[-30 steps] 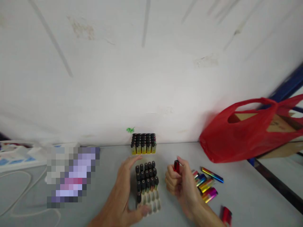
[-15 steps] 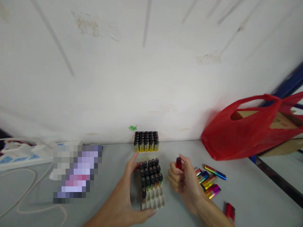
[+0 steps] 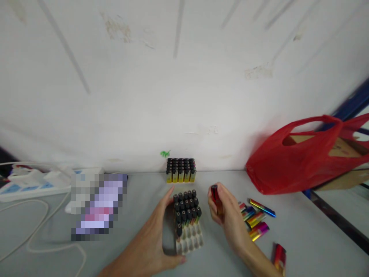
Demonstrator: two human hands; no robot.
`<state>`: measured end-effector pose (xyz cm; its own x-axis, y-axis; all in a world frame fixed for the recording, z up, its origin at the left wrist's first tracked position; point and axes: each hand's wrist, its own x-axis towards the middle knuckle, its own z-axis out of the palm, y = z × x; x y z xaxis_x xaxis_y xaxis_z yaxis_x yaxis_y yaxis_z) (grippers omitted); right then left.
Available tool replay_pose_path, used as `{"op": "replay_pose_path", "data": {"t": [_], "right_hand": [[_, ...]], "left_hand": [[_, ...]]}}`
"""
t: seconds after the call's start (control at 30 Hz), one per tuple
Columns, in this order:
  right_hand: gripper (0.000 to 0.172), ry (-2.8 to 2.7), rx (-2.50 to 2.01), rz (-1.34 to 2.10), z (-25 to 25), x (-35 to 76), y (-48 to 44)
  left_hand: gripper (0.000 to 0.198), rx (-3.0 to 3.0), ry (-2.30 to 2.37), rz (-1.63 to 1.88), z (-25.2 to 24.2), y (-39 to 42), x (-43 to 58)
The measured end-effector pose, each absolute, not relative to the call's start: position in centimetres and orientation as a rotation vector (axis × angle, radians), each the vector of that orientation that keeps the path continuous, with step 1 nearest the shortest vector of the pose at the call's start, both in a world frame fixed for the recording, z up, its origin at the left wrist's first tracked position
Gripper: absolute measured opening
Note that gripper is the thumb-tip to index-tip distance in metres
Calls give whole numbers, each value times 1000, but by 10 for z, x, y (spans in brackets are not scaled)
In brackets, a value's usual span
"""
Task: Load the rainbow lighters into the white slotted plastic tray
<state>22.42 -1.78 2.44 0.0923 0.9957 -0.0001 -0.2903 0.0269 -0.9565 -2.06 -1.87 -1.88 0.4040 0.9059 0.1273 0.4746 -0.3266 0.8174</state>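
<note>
1. Pinching a red lighter with a black cap [image 3: 215, 195] between thumb and fingertips, the right hand [image 3: 229, 217] holds it upright just right of the near tray. Half a second ago this hand was curled into a tighter fist; now the fingers are looser and the lighter shows more of its length.
2. The left hand [image 3: 158, 234] has not shifted. It is spread wide and curved along the left side of the white plastic slotted tray [image 3: 190, 242], with fingertips at the far corner and thumb at the near edge. It braces the tray rather than clasping it.
3. Trays number two: the near one between the hands, and a full tray of black-capped yellow lighters [image 3: 181, 170] against the white wall [image 3: 184, 77].
4. The near tray's far rows are filled with black-capped lighters [image 3: 187, 206], and one more stands alone in the left column. The nearest slots are bare. The caps are too small to count exactly.
5. Loose metallic multicoloured lighters [image 3: 255, 220] lie in an overlapping heap of roughly five, just right of the right hand.
6. One more red lighter [image 3: 279, 256] lies apart at the near right of the grey table [image 3: 311, 238].
7. One red plastic bag [image 3: 300, 165] sits far right, and one white power strip [image 3: 37, 181] far left.
</note>
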Motion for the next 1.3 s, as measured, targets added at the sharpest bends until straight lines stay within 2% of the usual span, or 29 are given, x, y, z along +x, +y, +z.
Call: {"op": "replay_pose_path", "data": {"t": [0.17,0.37,0.53,0.7,0.9,1.3], "right_hand": [[32,-1247,-1020,975,33,224,-24],[13,-1480,-967,912,41,222,-45],[25,-1841,-792,1061,33,215,-55],[21,-2153,-836,825,30,213,-53],[16,-2240,-882,757,37,218,-49],[19,-2009,-916,1076,33,217,-48]], "left_hand": [[172,1951,1158,743,-22,-12,-23],[169,1913,1090,786,-21,-10,-23],[160,1929,911,851,-15,-5,-19],[155,1946,932,779,-14,-3,-19],[151,1960,922,860,-20,-4,-20],[147,1901,945,796,-19,-6,-23]]}}
